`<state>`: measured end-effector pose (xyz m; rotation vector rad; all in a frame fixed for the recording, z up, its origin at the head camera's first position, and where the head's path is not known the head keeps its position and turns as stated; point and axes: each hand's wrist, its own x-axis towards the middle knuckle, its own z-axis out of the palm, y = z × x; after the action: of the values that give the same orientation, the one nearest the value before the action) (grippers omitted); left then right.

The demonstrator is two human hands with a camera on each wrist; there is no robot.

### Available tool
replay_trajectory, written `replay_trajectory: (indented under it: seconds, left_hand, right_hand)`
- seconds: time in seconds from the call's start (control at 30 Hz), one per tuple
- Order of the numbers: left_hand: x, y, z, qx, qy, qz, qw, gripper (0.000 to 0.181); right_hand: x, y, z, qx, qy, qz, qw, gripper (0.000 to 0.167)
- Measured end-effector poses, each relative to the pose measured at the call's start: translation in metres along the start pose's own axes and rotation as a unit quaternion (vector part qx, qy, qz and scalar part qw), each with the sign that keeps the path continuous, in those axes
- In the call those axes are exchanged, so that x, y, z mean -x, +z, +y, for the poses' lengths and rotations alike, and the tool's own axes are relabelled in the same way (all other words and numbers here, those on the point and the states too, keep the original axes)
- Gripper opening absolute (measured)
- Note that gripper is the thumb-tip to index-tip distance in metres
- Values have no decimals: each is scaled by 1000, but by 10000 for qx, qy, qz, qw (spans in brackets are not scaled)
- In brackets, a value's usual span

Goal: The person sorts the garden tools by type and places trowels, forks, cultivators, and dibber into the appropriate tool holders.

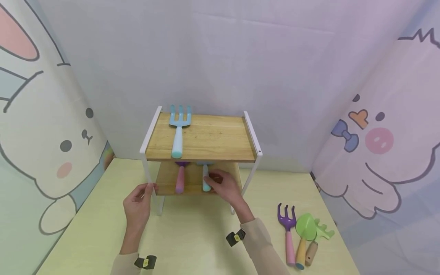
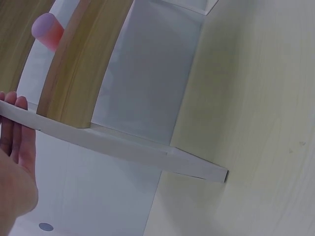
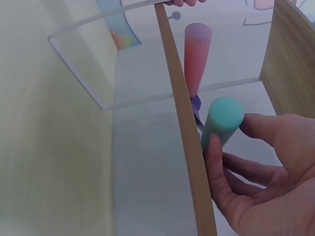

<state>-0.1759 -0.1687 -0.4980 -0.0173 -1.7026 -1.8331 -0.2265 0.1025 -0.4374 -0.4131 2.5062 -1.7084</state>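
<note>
My right hand point(image 1: 225, 186) pinches the mint-ended handle of a light blue garden tool point(image 1: 206, 177) on the lower shelf point(image 1: 194, 179) of a small two-tier rack. In the right wrist view, the thumb and fingers lie on either side of that handle point(image 3: 224, 118); the tool's head is mostly hidden under the upper shelf. Left of it lies a pink-handled garden tool point(image 1: 180, 179) with a purple head, largely covered. My left hand point(image 1: 137, 202) holds the rack's white front-left leg point(image 2: 123, 150). A light blue hand fork point(image 1: 178, 131) rests on the upper shelf point(image 1: 220, 137), tines toward the back.
On the table point(image 1: 192, 244) at right lie a purple hand fork point(image 1: 288, 233) with pink handle, a green trowel point(image 1: 306, 229) with yellow handle, and a green rake point(image 1: 323, 231) near a brown wooden handle point(image 1: 311, 253). Cartoon-printed curtains point(image 1: 240, 57) surround the table.
</note>
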Motion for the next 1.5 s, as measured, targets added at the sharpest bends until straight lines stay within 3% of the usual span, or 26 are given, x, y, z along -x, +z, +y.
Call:
replay_trajectory:
  seconds: [0.17, 0.5, 0.77, 1.03, 1.27, 1.5]
  left_hand:
    - [0, 0, 0, -21, 11, -10, 10000, 17]
    - [0, 0, 0, -264, -8, -33, 9996, 18]
    - [-1, 1, 1, -363, -4, -55, 9993, 18]
    - [0, 1, 1, -392, -110, -9, 9992, 18]
    - [0, 1, 0, -338, -172, 25, 9993, 18]
    - [-1, 2, -1, -272, -137, 9, 9995, 17]
  right_hand:
    - [2, -1, 4, -106, -189, 122, 9997, 34]
    - [15, -7, 7, -253, -203, 203, 9993, 40]
    - [26, -12, 8, 185, -549, 392, 9976, 34]
    - [37, -16, 14, -20, -600, 406, 9974, 35]
    - [46, -17, 20, -81, -814, 658, 9945, 30]
    - [62, -25, 2, -197, -1000, 722, 9922, 24]
